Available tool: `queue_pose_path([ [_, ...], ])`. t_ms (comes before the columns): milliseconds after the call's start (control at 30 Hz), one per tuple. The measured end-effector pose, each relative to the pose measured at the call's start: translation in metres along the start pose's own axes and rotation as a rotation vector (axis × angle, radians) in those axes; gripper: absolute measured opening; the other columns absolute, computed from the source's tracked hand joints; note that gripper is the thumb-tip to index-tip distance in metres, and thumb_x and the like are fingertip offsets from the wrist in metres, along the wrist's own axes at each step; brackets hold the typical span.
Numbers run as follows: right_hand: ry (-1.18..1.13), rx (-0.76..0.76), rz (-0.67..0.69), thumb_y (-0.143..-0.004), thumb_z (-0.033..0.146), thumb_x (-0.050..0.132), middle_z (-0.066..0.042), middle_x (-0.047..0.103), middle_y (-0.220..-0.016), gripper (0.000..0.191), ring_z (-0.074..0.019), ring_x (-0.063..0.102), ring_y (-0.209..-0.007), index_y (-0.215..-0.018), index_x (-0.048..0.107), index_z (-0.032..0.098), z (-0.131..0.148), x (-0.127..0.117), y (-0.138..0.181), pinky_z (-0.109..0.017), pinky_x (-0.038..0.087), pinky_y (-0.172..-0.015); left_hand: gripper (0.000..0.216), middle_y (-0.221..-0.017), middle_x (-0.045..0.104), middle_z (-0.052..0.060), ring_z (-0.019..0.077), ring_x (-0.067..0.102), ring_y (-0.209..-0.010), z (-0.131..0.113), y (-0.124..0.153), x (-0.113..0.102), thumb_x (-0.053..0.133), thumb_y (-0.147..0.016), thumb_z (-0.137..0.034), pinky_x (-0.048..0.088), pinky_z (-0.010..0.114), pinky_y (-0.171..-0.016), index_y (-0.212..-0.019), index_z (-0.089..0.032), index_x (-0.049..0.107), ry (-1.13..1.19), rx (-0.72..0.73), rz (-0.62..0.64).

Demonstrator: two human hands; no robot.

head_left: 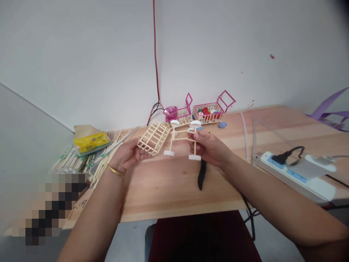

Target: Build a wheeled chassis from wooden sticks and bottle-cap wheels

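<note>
My left hand [133,154] is closed on a small basket frame [154,137] made of pale wooden sticks, tilted above the table. In my right hand [205,145] is a stick chassis [180,138] with white disc wheels on two axles, pinched near its right axle. The basket and the chassis are close together, side by side; whether they touch I cannot tell. Below my right hand a black curved object [202,175] lies on the table, its upper end hidden behind the hand.
Two pink-edged stick carts [209,112] stand by the wall, one with coloured pots, alongside a pink cup [171,112]. A yellow tissue pack [91,142] and bundled sticks [69,160] lie left. A white power strip [296,176] with a black plug lies right.
</note>
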State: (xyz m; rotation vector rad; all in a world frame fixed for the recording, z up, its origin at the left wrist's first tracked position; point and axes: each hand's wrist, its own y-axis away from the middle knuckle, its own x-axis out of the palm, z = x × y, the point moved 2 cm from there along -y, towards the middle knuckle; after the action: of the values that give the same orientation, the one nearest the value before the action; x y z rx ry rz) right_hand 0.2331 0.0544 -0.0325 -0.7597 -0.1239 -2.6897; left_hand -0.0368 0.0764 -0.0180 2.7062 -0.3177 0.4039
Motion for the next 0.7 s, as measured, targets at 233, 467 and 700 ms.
queue_pose_path([
  [233, -0.041, -0.054, 0.060, -0.072, 0.039, 0.070, 0.006, 0.042, -0.065, 0.028, -0.0050, 0.028, -0.048, -0.089, 0.057, 0.021, 0.010, 0.002, 0.003, -0.020, 0.032, -0.047, 0.018, -0.090, 0.069, 0.010, 0.0197, 0.067, -0.081, 0.021, -0.007, 0.013, 0.052, -0.087, -0.024, 0.056, 0.039, -0.078, -0.096, -0.012, 0.062, 0.086, -0.105, 0.178],
  [467, -0.123, -0.023, -0.006, -0.070, 0.036, 0.072, 0.004, 0.053, -0.070, 0.026, -0.0029, 0.031, -0.046, -0.086, 0.059, 0.019, 0.012, -0.002, 0.004, -0.019, 0.036, -0.046, 0.016, -0.094, 0.068, 0.010, 0.0238, 0.065, -0.092, 0.031, -0.012, 0.020, 0.062, -0.082, -0.027, 0.050, 0.049, -0.089, -0.087, -0.011, 0.061, 0.059, 0.147, 0.193],
  [700, -0.127, 0.034, -0.069, -0.073, 0.034, 0.072, 0.005, 0.057, -0.062, 0.023, -0.0008, 0.038, -0.041, -0.081, 0.060, 0.015, 0.011, -0.004, 0.001, -0.013, 0.035, -0.041, 0.026, -0.081, 0.066, 0.004, 0.0176, 0.062, -0.081, 0.026, -0.010, 0.013, 0.070, -0.075, -0.036, 0.050, 0.035, -0.081, -0.070, -0.014, 0.058, -0.274, 0.349, 0.052],
])
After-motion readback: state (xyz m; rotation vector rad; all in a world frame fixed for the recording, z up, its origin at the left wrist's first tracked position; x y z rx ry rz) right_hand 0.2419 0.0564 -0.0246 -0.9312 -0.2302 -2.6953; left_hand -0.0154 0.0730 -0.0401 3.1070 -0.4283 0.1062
